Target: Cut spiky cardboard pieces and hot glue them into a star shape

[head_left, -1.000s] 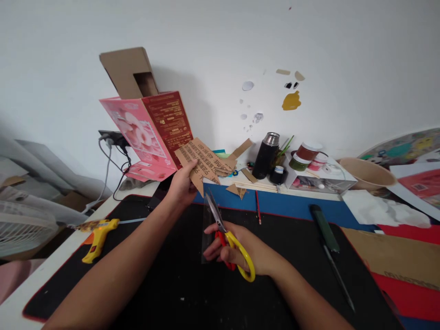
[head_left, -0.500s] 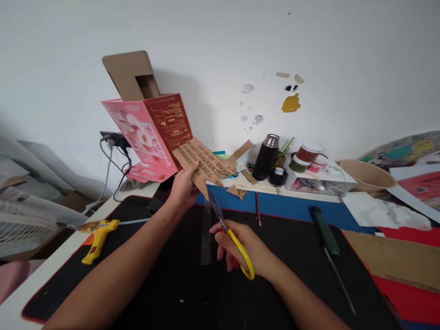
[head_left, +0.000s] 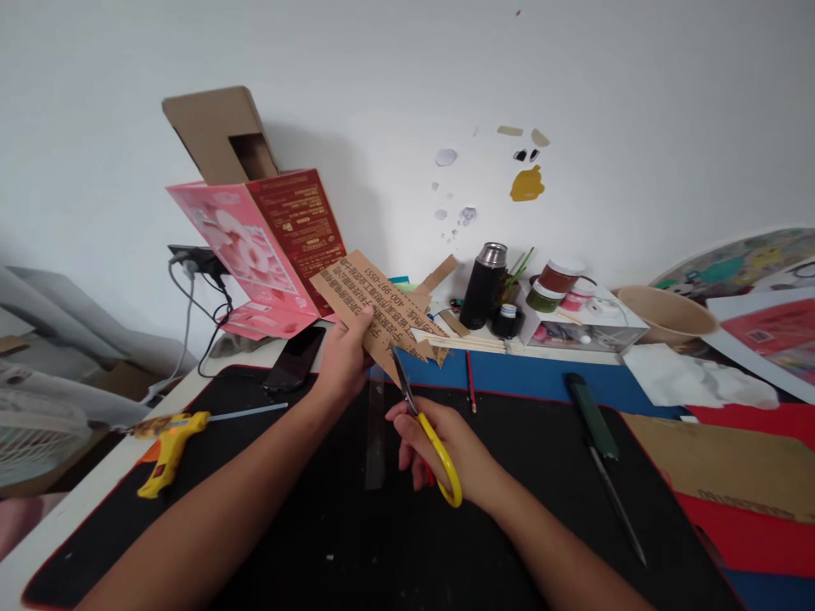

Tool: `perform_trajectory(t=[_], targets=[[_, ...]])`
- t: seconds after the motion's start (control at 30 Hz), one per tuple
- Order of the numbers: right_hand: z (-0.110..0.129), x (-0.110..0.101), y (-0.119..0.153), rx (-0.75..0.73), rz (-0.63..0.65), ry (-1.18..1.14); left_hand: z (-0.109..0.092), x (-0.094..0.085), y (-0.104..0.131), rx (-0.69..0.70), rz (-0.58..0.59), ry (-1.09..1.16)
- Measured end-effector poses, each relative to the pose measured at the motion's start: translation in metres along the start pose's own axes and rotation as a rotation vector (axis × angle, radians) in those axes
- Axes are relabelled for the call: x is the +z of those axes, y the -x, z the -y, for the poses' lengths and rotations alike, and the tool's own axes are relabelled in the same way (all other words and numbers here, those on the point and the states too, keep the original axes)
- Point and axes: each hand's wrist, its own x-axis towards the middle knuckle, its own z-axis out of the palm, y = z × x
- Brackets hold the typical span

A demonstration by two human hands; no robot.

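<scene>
My left hand (head_left: pixel 345 352) pinches a piece of brown cardboard (head_left: pixel 375 310) printed with dark characters, holding it up over the far part of the mat. The cardboard's lower right edge is cut into pointed shapes. In my right hand (head_left: pixel 439 450) is a pair of scissors (head_left: pixel 441 445) with yellow and red handles, my fingers in the loops. The blades point up and away, their tips at a notch in the cardboard's lower edge. Beneath the hands, a clear ruler (head_left: pixel 375 441) lies on the black mat (head_left: pixel 306 526).
On the left lie a yellow glue gun (head_left: pixel 171 450) and a dark phone (head_left: pixel 296 361). Behind stand a pink and red box (head_left: pixel 248 246), a black thermos (head_left: pixel 482 288) and paint jars (head_left: pixel 560 276). To the right are a green-handled tool (head_left: pixel 592 416) and a cardboard sheet (head_left: pixel 719 467).
The scissors' tips have moved up onto the cardboard's edge from just below it. The cardboard has turned slightly in my left hand. The whole view has shifted a little.
</scene>
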Motion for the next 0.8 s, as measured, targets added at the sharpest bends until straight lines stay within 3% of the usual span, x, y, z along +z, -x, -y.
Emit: perform_trajectory(t=[0.47, 0.8], targets=[[-0.009, 0.001, -0.004, 0.004, -0.018, -0.053, 0.015, 0.001, 0.008, 0.106, 0.013, -0.044], [-0.004, 0.0, -0.003, -0.046, -0.049, 0.041, 0.021, -0.002, 0.007, 0.15, 0.012, -0.054]])
